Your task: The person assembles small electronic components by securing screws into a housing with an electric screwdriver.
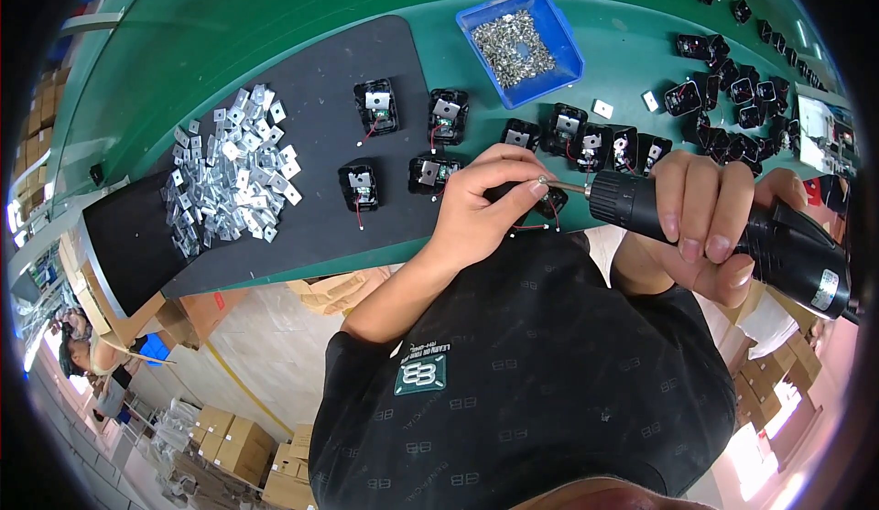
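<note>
My right hand point(700, 206) is wrapped round a black electric screwdriver point(626, 202), held nearly level with its bit pointing left. At the bit's tip my left hand point(481, 203) pinches a small silver screw point(542, 180) between thumb and forefinger. Just under these fingertips sits a black plastic housing point(552, 203) with red and black wires, partly hidden by the hand. Several similar housings, each with a silver metal plate, stand close by, among them one housing point(448, 116) beyond my left hand and another point(593, 146) beyond the bit.
A blue bin point(569, 63) of small screws point(513, 48) stands at the far middle. On the left, a heap of silver metal plates point(233, 167) lies on a dark mat point(320, 80). More black housings point(732, 98) crowd the right of the green table point(632, 48). Two loose plates point(602, 108) lie near the bin.
</note>
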Demonstrator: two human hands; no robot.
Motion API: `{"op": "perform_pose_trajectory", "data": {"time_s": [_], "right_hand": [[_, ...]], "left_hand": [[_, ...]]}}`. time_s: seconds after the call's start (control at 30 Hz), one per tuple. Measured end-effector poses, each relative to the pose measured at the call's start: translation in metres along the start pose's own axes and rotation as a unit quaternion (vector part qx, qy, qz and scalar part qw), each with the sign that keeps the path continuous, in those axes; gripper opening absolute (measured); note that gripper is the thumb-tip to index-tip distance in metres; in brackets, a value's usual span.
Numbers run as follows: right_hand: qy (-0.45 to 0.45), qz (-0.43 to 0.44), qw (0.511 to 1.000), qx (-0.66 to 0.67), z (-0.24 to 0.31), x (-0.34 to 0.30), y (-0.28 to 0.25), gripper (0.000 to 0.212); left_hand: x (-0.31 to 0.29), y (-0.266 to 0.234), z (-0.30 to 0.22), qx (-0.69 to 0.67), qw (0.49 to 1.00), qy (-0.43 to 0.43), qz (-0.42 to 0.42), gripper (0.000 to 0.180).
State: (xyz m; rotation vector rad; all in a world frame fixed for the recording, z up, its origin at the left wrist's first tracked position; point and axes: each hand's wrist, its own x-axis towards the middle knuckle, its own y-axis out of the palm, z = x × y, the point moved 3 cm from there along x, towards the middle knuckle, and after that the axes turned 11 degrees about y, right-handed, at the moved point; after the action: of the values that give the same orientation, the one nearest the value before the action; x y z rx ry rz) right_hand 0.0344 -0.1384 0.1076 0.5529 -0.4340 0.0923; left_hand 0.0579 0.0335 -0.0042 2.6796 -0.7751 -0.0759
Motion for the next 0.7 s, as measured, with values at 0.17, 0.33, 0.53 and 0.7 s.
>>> {"op": "perform_pose_trajectory", "data": {"time_s": [0.17,0.33,0.53,0.7], "right_hand": [[0.009,-0.006,1.000,-0.001,-0.004,0.000,0.001,0.059],[0.004,0.012,1.000,0.007,-0.004,0.001,0.002,0.062],[0.016,0.070,0.997,-0.003,-0.006,0.006,-0.002,0.065],[0.067,0.219,0.973,0.006,-0.009,0.018,-0.005,0.066]], "left_hand": [[0.001,-0.002,-0.005,0.064,0.996,0.050,0.025,0.013],[0.002,-0.002,-0.011,0.096,0.992,0.069,0.038,0.014],[0.000,0.000,-0.019,0.182,0.978,0.083,0.054,0.015],[-0.001,0.002,-0.025,0.238,0.962,0.090,0.096,0.015]]}}
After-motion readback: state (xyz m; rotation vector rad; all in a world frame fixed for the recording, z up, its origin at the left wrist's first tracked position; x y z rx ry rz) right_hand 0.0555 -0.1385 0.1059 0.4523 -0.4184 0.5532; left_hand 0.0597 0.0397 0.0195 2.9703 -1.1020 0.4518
